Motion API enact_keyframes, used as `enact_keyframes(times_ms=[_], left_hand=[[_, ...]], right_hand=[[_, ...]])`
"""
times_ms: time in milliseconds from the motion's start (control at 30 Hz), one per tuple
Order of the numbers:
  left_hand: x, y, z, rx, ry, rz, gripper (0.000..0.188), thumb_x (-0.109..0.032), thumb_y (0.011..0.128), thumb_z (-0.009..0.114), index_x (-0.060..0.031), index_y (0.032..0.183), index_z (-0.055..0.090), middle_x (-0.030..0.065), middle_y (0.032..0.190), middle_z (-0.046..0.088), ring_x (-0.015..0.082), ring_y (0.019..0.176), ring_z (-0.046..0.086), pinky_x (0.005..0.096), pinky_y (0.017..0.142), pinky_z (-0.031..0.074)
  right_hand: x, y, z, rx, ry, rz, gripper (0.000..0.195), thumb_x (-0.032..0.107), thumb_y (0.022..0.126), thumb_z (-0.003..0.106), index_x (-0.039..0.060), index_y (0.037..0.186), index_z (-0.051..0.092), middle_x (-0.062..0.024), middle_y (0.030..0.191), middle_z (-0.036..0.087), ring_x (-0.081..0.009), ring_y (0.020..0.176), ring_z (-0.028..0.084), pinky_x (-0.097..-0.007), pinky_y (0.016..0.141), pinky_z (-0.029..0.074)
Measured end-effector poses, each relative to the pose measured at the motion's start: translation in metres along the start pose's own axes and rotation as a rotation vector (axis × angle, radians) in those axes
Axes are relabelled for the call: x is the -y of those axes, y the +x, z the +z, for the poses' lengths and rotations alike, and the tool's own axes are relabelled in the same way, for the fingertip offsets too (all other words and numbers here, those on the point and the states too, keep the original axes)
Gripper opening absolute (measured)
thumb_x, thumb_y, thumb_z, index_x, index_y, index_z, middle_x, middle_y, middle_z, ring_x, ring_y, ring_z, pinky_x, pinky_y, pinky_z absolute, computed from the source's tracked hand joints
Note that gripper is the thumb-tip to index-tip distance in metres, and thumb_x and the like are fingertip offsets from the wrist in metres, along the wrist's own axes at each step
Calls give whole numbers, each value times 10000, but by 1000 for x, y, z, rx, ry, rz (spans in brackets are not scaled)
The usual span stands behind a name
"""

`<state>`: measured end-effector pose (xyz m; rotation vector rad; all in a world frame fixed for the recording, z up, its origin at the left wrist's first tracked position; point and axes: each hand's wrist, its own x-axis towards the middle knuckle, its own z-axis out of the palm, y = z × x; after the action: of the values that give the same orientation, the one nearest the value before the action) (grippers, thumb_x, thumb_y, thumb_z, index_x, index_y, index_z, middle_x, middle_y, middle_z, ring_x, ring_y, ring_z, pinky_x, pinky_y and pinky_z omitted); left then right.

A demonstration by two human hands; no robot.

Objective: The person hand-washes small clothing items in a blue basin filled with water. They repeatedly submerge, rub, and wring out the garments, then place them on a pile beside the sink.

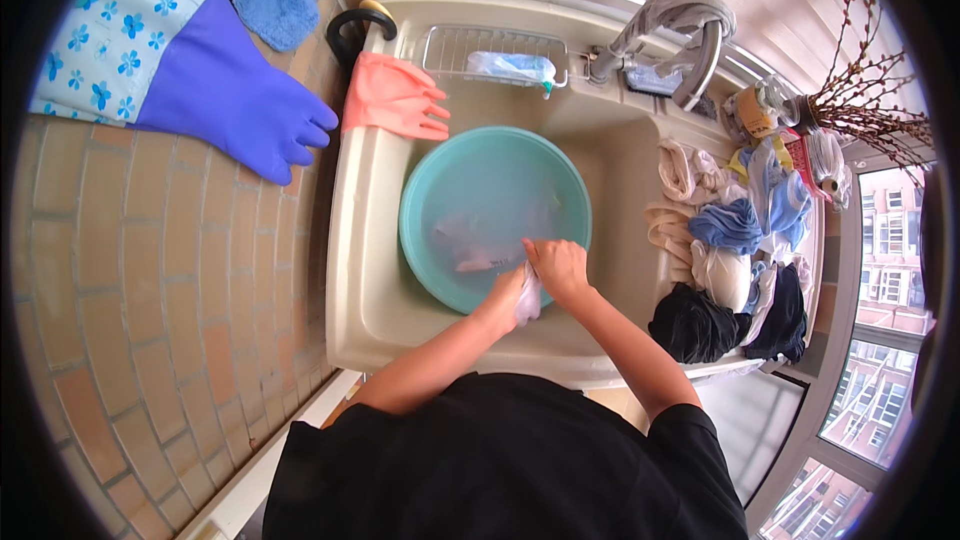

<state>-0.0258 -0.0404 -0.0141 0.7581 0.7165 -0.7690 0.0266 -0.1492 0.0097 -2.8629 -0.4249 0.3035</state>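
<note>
My left hand (511, 289) and my right hand (558, 268) meet over the near rim of a round turquoise plastic basin (411, 255). Both grip a small, wet, whitish cloth item (529, 301), bunched between them with its end hanging toward me. The fingers hide most of it, so its kind cannot be told. Cloudy water fills the basin, and a pale pinkish cloth (480, 261) with a dark printed mark lies partly under the surface. The basin stands inside a beige laundry sink (611, 187).
Crumpled laundry (724, 229) and a black garment (694, 322) pile on the sink's right ledge. A faucet (622, 52) and wire rack (450, 52) stand at the back. Coral rubber gloves (386, 97) drape over the left rim; a purple glove (232, 105) hangs by the brick wall (150, 240).
</note>
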Motion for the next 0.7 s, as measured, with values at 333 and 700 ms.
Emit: enact_keyframes(times_ms=[333, 700], left_hand=[[-51, -33, -89, -459, -279, 176, 283, -336, 882, 514, -68, 930, 592, 37, 851, 622, 160, 691, 586, 326, 553, 478], [-70, -28, -68, -246, -210, 187, 381, -418, 886, 492, -52, 936, 587, 20, 769, 596, 138, 592, 550, 294, 478, 450]], right_hand=[[-26, 67, 147, 297, 1380, 398, 212, 170, 862, 459, 2, 781, 559, -76, 699, 586, -175, 639, 574, -306, 515, 452], [-97, 124, -36, -88, 2851, 677, 514, 204, 921, 327, 39, 1371, 140, -226, 1412, 133, -376, 1289, 216, -494, 1040, 262]])
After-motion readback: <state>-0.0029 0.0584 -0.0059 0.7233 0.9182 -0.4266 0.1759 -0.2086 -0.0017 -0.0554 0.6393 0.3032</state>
